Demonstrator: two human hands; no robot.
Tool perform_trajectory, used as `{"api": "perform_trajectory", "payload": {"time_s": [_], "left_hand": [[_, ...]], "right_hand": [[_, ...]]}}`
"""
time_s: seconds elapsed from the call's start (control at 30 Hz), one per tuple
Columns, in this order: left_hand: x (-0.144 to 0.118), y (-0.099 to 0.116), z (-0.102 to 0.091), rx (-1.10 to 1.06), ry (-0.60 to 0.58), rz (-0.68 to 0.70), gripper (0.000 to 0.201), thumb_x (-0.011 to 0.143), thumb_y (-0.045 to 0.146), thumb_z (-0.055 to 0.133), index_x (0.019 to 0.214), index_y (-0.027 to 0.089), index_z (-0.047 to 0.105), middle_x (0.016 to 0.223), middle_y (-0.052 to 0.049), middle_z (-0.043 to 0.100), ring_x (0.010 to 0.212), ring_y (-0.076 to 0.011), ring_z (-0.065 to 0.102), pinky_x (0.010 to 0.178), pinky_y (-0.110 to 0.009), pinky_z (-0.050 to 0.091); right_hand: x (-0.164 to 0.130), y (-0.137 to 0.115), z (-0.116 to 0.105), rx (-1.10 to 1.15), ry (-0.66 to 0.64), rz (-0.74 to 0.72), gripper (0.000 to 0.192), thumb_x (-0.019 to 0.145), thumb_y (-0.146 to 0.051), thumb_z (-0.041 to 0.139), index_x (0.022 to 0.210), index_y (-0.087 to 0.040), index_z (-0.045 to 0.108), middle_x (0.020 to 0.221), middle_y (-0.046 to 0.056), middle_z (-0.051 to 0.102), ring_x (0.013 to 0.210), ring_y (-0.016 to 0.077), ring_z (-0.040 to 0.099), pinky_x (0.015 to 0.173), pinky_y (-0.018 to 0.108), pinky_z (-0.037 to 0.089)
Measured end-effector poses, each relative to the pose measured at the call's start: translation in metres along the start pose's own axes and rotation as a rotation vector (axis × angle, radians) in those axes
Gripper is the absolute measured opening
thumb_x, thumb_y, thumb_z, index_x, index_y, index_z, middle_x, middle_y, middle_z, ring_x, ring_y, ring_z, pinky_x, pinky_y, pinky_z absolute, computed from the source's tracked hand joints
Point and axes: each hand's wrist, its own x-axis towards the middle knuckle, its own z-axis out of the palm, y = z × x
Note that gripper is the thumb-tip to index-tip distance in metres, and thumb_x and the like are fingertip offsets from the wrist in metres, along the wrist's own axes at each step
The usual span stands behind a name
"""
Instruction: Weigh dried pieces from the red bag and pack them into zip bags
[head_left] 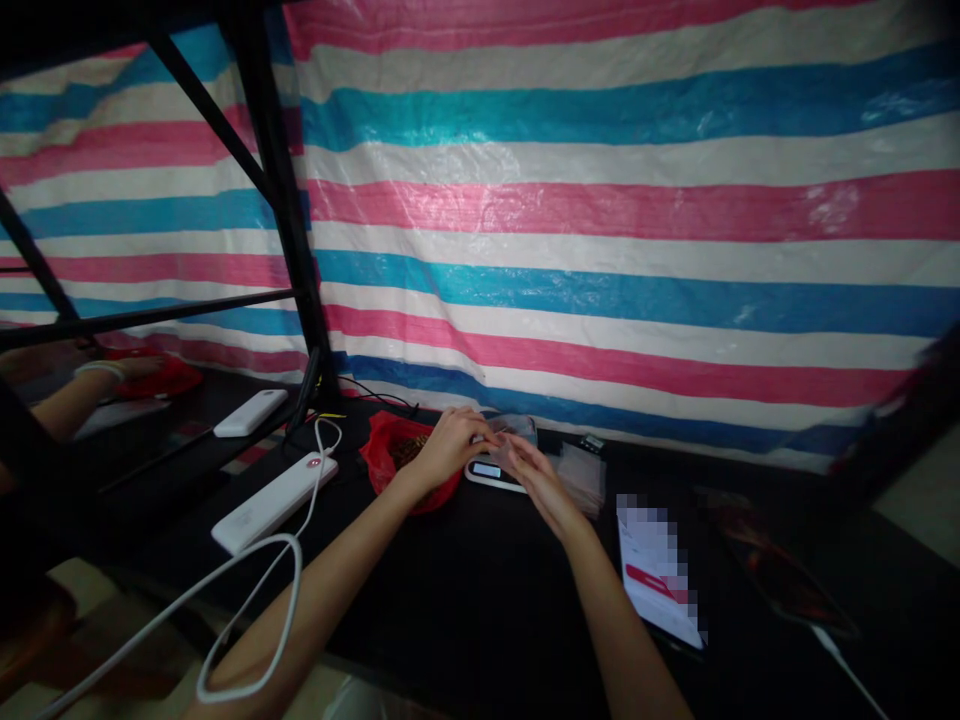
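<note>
My left hand [452, 445] and my right hand [538, 478] meet over a small digital scale [474, 480] with a lit display. Both have their fingers closed on a small clear plastic bag [502, 455], one at each side. Partly behind my left forearm lies an open red plastic bag [381, 462] holding small brown pieces [409, 450], too small to name. Beside my right hand is a stack of clear plastic bags [581, 475]. Part of the scale is hidden behind my hands.
A white power bank [270, 505] with a white cable [296, 570] looping over my left forearm lies left. Two phones, one lit [652, 570] and one dark [780, 565], lie right. Past the black metal frame [281, 210], another person's hand [139, 367] touches a red bag [176, 378].
</note>
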Motion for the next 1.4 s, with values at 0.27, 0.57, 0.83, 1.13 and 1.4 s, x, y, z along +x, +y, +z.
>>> {"api": "perform_trajectory", "payload": {"time_s": [0.27,0.57,0.83,1.13,1.4], "left_hand": [[-0.057,0.003,-0.009,-0.140,0.442,-0.259,0.025,0.084,0.026,0.045,0.105,0.024,0.058,0.109,-0.005,0.052,0.105,-0.0183,0.045,0.092,-0.035,0.035],[-0.181,-0.013,0.053,-0.735,0.899,-0.937,0.043,0.069,0.025,0.057,0.111,0.021,0.045,0.124,-0.010,0.044,0.116,-0.0239,0.044,0.094,-0.038,0.039],[-0.147,0.000,0.055,-1.277,0.964,-0.901,0.054,0.064,0.022,0.058,0.116,0.018,0.043,0.130,-0.013,0.042,0.119,-0.0236,0.042,0.097,-0.034,0.037],[-0.143,0.021,0.054,-1.403,1.058,-0.914,0.061,0.066,0.028,0.059,0.122,0.022,0.036,0.131,-0.012,0.042,0.116,-0.0228,0.046,0.088,-0.031,0.044],[-0.145,0.014,0.063,-1.287,1.027,-0.832,0.070,0.063,0.031,0.062,0.126,0.023,0.034,0.137,-0.012,0.034,0.120,-0.0257,0.041,0.094,-0.032,0.041]], "right_hand": [[0.000,0.010,0.008,-0.143,-0.049,-0.032,0.035,0.068,-0.042,0.064,0.098,-0.023,0.060,0.109,0.004,0.061,0.103,0.0222,0.055,0.094,0.040,0.038],[0.024,0.013,0.052,-0.679,-0.229,-0.295,0.027,0.069,-0.022,0.061,0.096,-0.022,0.060,0.100,0.004,0.063,0.094,0.0211,0.056,0.084,0.037,0.042],[0.040,-0.008,0.084,-1.269,-0.639,-0.411,0.033,0.067,-0.003,0.053,0.092,-0.022,0.062,0.093,0.003,0.064,0.091,0.0189,0.057,0.082,0.031,0.038],[0.033,0.017,0.093,-1.035,-0.584,-0.299,0.035,0.066,-0.008,0.056,0.096,-0.023,0.063,0.097,0.003,0.065,0.093,0.0204,0.058,0.084,0.033,0.042],[0.035,0.057,0.094,-0.525,-0.389,-0.090,0.031,0.061,-0.018,0.064,0.092,-0.022,0.063,0.092,0.002,0.067,0.089,0.0205,0.062,0.086,0.040,0.045]]}}
